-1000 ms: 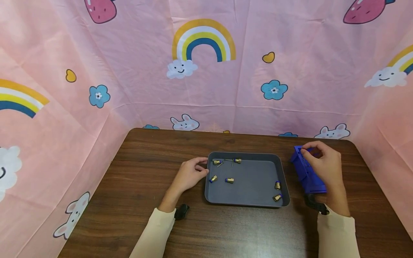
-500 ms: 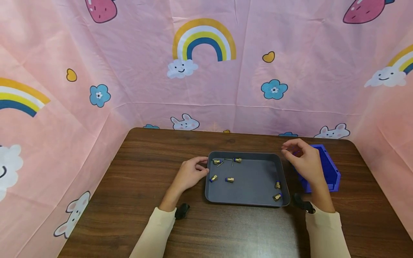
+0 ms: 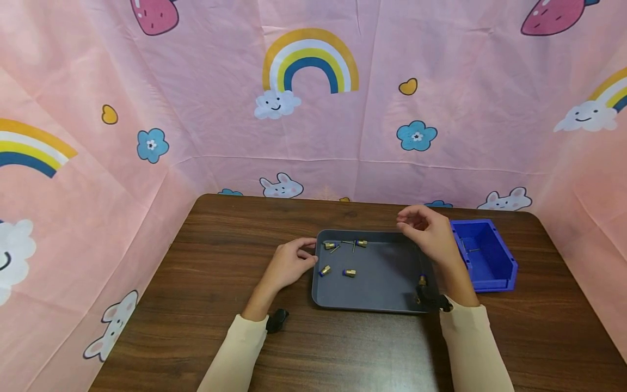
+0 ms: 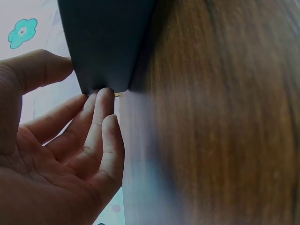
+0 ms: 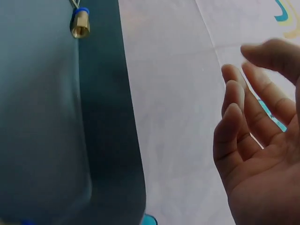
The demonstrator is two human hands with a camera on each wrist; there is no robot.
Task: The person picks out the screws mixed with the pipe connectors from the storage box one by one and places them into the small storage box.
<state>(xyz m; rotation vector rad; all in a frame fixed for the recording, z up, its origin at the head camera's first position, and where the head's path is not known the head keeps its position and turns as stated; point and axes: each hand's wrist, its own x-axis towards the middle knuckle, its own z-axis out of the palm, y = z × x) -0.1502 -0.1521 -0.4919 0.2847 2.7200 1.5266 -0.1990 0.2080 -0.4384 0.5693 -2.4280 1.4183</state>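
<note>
A grey tray (image 3: 382, 291) lies on the table, holding several brass push-in fittings (image 3: 349, 273) with blue collars and several thin screws or nails (image 3: 334, 249). My left hand (image 3: 291, 265) touches the tray's left side with relaxed fingertips; its wrist view shows thumb and fingers against the dark tray wall (image 4: 105, 42). Over the tray's right back corner hovers my right hand (image 3: 431, 237), fingers loosely bent and nothing visible between them. In the right wrist view, one brass fitting (image 5: 80, 24) lies by the tray's wall, away from the fingers. My right wrist partly covers the fittings at the right.
To the right of the tray stands a blue plastic bin (image 3: 499, 284) with small thin metal pieces (image 3: 473, 250) inside. The brown wooden table (image 3: 372, 348) meets a pink patterned cloth (image 3: 372, 136) at the back and sides.
My right hand has moved left from above the blue bin to over the tray's right back corner, uncovering the bin. The left hand and the fittings have stayed in place.
</note>
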